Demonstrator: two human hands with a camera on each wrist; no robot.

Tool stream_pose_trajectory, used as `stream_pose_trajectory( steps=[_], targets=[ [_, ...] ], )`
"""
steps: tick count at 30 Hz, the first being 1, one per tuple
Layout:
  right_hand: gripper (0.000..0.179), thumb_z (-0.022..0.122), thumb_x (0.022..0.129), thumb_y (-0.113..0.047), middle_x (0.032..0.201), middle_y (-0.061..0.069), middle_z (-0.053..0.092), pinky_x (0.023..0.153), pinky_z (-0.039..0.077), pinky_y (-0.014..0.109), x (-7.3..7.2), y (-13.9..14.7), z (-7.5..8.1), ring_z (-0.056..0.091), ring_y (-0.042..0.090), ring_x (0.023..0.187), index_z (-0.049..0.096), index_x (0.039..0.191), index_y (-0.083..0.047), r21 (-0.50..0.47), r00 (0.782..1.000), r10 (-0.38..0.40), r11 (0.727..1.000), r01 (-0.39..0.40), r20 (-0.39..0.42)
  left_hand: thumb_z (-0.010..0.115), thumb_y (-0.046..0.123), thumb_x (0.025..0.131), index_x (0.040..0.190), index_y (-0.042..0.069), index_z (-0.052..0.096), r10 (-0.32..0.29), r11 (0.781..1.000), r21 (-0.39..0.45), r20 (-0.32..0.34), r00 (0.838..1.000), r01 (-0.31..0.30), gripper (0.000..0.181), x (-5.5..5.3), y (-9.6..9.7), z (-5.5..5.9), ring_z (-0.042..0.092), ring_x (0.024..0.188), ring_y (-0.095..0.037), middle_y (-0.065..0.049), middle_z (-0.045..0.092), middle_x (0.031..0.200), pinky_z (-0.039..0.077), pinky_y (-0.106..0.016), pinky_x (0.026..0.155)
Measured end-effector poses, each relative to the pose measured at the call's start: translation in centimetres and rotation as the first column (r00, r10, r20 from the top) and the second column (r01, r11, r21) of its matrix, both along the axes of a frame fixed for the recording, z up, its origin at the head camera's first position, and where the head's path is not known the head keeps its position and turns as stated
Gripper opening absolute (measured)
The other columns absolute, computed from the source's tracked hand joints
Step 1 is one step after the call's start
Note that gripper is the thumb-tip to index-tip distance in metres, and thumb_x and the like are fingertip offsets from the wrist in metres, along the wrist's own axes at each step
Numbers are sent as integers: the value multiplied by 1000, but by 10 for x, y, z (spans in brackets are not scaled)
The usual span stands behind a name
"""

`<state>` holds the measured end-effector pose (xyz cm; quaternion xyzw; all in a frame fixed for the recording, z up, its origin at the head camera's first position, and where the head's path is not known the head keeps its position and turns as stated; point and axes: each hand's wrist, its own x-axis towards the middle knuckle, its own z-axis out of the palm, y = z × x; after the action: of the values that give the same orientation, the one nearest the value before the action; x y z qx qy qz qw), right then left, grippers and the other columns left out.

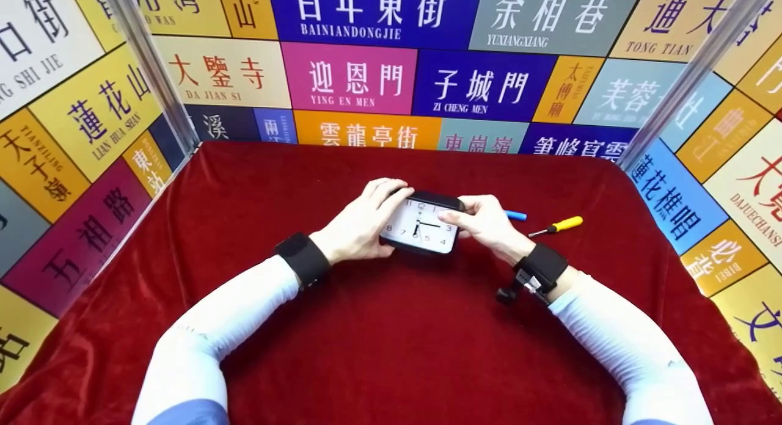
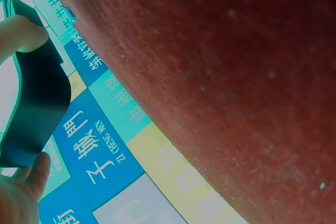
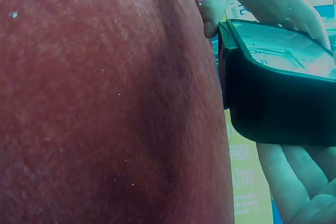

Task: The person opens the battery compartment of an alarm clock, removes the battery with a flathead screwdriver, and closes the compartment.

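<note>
Clock (image 1: pixel 421 225) gripped by left hand (image 1: pixel 360 223) and right hand (image 1: pixel 486 225), fingers curled round it, screwdriver (image 1: pixel 557 226), blue pen (image 1: pixel 516 215) beside

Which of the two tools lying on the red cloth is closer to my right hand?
The blue-handled tool: it lies just beyond the right hand, partly hidden by it. The yellow-handled screwdriver lies farther right.

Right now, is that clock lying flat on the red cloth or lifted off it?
Lifted: both hands hold the clock tilted, face up, above the red cloth.
</note>
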<state>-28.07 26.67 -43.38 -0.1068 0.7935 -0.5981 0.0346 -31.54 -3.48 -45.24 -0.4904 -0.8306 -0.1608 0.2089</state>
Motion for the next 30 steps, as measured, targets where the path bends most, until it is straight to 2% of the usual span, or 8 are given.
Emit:
stream_pose_trajectory(
  steps=[4, 7, 10, 13, 18, 22, 25, 30],
  targets=[
    [11, 84, 101, -16, 89, -7, 84, 70, 68, 29, 2, -2, 1, 81, 7, 81, 83, 104, -5, 24, 1000, 20, 1000, -20, -1, 104, 34, 72, 166, 2, 43, 12, 1000, -3, 34, 999, -12, 116, -1, 0, -1, 42, 155, -42, -20, 48, 168, 44, -45, 133],
    [24, 83, 102, -15, 101, 0, 85, 71, 69, 29, 3, -3, 3, 81, 8, 85, 80, 120, 0, 47, 999, 26, 999, -24, -34, 104, 35, 71, 165, 1, 43, 23, 1000, -7, 48, 999, -22, 117, -2, 0, -1, 43, 154, -42, -20, 50, 167, 44, -45, 133],
    [41, 85, 100, -13, 123, 11, 83, 79, 67, 25, 6, -4, 5, 82, 14, 97, 74, 138, -1, 117, 991, 13, 993, 2, -132, 104, 37, 70, 165, 1, 42, 25, 1000, 3, 83, 996, -25, 119, -2, 0, 1, 43, 153, -41, -19, 51, 165, 44, -45, 132],
    [65, 91, 94, -14, 146, 17, 73, 90, 67, 27, 12, -4, 8, 82, 24, 115, 64, 153, -5, 202, 971, 11, 979, 39, -238, 105, 38, 69, 164, 2, 41, 28, 999, 27, 145, 989, -32, 120, -2, 0, 4, 44, 152, -40, -19, 51, 163, 45, -46, 131],
    [106, 104, 80, -22, 163, 15, 59, 104, 66, 50, 20, -6, 5, 70, 35, 138, 47, 168, -10, 280, 944, 60, 959, 35, -324, 104, 38, 66, 163, 2, 41, 57, 997, 45, 239, 969, -70, 121, -3, 0, 10, 45, 148, -39, -19, 51, 159, 47, -46, 127],
    [129, 109, 71, -23, 172, 16, 47, 109, 64, 55, 25, -7, 1, 61, 36, 145, 34, 176, -11, 323, 929, 128, 946, -10, -346, 103, 38, 66, 162, 2, 40, 70, 997, 18, 307, 949, -80, 121, -4, -1, 14, 47, 142, -38, -19, 52, 153, 47, -47, 124],
    [132, 109, 71, -20, 173, 20, 44, 110, 63, 55, 24, -6, -2, 60, 37, 144, 30, 177, -8, 351, 927, 155, 936, -27, -341, 102, 39, 65, 162, 3, 41, 80, 996, -4, 361, 929, -84, 120, -4, -1, 16, 49, 137, -39, -19, 55, 148, 48, -48, 121],
    [125, 107, 73, -22, 166, 24, 53, 105, 64, 55, 19, -4, -7, 63, 37, 136, 36, 173, -3, 407, 930, 155, 913, -6, -334, 98, 41, 65, 161, 5, 44, 87, 996, -35, 440, 894, -80, 116, -7, -3, 17, 52, 133, -38, -18, 58, 144, 51, -48, 117]
  ],
)
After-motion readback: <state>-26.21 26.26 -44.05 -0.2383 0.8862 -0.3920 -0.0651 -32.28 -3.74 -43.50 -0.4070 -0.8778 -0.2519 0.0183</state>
